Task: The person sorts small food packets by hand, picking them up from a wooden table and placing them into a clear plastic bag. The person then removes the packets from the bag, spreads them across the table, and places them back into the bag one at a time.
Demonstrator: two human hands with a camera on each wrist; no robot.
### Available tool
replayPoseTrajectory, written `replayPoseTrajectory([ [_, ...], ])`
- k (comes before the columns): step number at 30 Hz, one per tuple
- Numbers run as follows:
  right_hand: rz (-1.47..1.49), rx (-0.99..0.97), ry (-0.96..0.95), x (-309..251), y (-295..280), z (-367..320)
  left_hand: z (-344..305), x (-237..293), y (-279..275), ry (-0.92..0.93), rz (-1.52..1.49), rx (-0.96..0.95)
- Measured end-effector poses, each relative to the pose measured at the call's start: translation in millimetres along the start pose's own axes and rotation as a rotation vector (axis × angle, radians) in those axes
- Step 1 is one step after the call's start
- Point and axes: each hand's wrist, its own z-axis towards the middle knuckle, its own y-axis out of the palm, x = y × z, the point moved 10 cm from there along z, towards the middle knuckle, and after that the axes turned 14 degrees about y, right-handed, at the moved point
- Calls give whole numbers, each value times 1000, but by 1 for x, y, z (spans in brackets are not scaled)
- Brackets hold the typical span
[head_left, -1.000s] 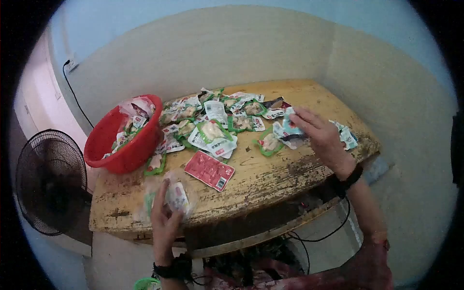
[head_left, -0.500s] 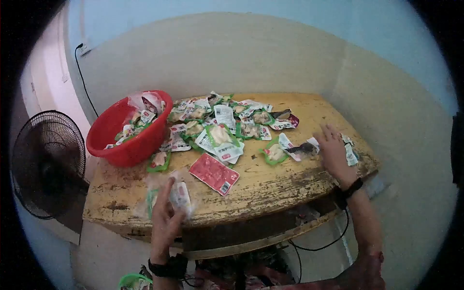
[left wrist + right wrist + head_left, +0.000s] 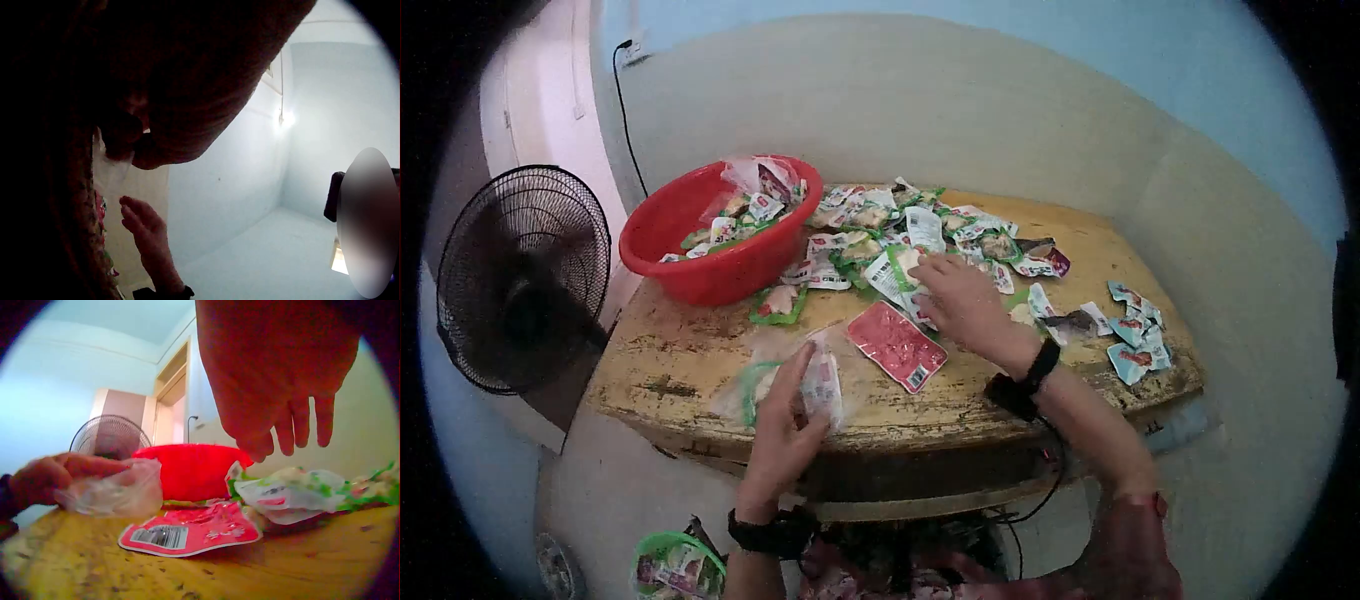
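Observation:
In the head view my left hand [image 3: 785, 430] is at the table's front left, holding a clear plastic bag [image 3: 830, 385] with small packets inside. The bag [image 3: 115, 494] also shows under that hand's fingers in the right wrist view. My right hand [image 3: 970, 310] reaches over the front of the packet pile, fingers extended and pointing down, holding nothing. Below its fingertips lies a green-edged packet [image 3: 903, 262] on white ones. A flat red packet [image 3: 897, 345] with a barcode rests between the two hands.
A red basin [image 3: 710, 270] with packets stands at the table's back left. Loose packets [image 3: 990, 245] spread along the back, and blue-white packets [image 3: 1138, 345] lie at the right. A black fan [image 3: 525, 280] stands to the left. A green-rimmed container [image 3: 670, 545] is below the table.
My right hand has let go of a blue-white packet at the right side and moved left to the pile. The left hand stays at the plastic bag. The head view has shifted.

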Motion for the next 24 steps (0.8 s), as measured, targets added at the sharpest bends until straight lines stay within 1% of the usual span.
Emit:
replayPoseTrajectory([
  [3,-177,23,54,-2,24,10,-4,2,0,-148,-52,-10],
  [4,-197,-53,75,4,36,13,-1,5,-1,69,43,-1],
  [5,-147,-118,93,13,41,13,-4,2,-3,56,56,-2],
  [7,-57,-251,133,24,42,12,0,14,-5,33,73,-5],
  [8,22,-194,147,25,30,9,0,15,-5,-1,42,-9],
  [10,-277,-296,176,38,31,7,-2,12,-4,-67,-17,-22],
  [11,-429,-343,188,46,32,6,-3,12,-5,-45,6,-22],
  [14,-624,-243,139,52,22,2,-2,12,-5,-15,16,-18],
  [17,-389,-112,170,28,5,30,-1,9,-4,-42,-72,-3],
  [18,-285,-41,173,8,-4,36,-1,8,-3,-33,-92,2],
  [19,-254,-46,147,-4,4,44,-2,9,-3,-24,-111,6],
  [21,-189,-49,92,-23,18,62,-5,5,0,-120,-160,-10],
  [22,-254,-79,81,-25,31,71,-6,3,1,-167,-183,-14],
  [24,-390,-138,50,-26,62,87,-5,5,0,-59,-97,-20],
])
